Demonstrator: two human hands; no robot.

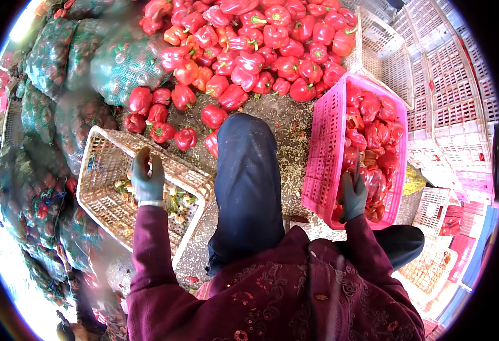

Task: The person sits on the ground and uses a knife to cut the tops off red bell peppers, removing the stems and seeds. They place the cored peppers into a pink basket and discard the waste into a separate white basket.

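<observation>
My left hand, in a grey-green glove, is above a dirty white plastic crate. Its curled fingers stand apart from the thumb around a gap, and I see nothing held there. Green pepper stems and cores lie in the bottom of this crate. Over to the right, my gloved right hand grips a knife, its handle hidden by the fingers and its blade pointing away from me. That hand is over the near left part of a pink plastic crate filled with cut red bell peppers.
A large heap of red bell peppers covers the floor ahead. Green mesh sacks line the left. Stacked white crates stand at the right, with another white crate behind the pink one. Part of another person shows at lower left.
</observation>
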